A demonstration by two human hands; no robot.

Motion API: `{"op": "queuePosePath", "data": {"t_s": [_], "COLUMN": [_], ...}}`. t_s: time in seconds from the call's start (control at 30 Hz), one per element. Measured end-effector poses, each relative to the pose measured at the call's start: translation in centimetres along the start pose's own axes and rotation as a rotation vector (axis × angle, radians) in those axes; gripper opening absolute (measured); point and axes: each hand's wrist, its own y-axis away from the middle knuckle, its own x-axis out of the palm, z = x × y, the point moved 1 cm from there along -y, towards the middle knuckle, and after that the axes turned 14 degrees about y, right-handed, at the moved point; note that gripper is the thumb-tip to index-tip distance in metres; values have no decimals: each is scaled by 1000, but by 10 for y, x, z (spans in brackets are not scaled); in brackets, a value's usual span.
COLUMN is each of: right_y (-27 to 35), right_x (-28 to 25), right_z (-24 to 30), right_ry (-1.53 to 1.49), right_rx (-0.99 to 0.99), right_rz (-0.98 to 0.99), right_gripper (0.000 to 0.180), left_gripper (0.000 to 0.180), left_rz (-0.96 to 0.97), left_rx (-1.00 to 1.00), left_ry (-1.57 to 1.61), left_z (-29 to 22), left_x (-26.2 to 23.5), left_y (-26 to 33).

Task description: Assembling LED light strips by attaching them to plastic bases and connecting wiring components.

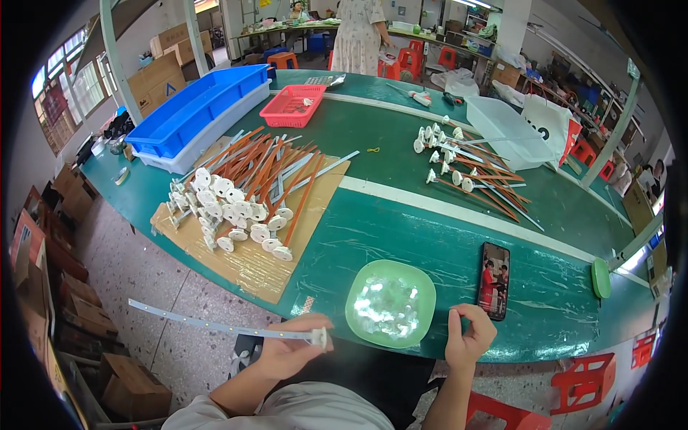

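Observation:
My left hand (285, 356) is closed around one end of a light strip (208, 325), a thin pale bar dotted with small yellowish chips. A round white cap (320, 338) sits on that end, by my fingers, and the free end reaches out to the left past the table edge. My right hand (469, 338) is curled with thumb and forefinger together, beside a green dish (391, 266). Anything inside that pinch is too small or hidden to see. Shiny, clear little pieces (390, 304) lie in the dish, between my two hands.
Capped strips (236, 204) heap on cardboard (251, 276) to the left; another pile (473, 168) lies far right. A phone (494, 279) is right of the dish. Blue bin (190, 111), red basket (290, 106) and clear tray (505, 132) stand farther back. Another person (358, 36) stands beyond.

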Motion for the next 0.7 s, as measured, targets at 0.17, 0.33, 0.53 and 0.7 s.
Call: {"op": "queuePosePath", "data": {"t_s": [0.17,0.33,0.53,0.7], "right_y": [7,12,15,15], "right_x": [-4,-5,-4,-3], "right_z": [8,9,2,4], "right_ry": [120,117,98,131], "right_rx": [-64,-70,-35,-75], "right_rz": [86,58,87,107], "right_gripper": [6,4,6,5], "left_gripper": [44,45,43,39], "left_rz": [-174,-139,-263,-219], "left_rx": [-82,-43,-103,-119], "left_ry": [284,258,92,-3], "left_z": [-4,-5,-17,-16], "left_x": [-17,-16,1,1], "left_y": [1,2,3,3]}}
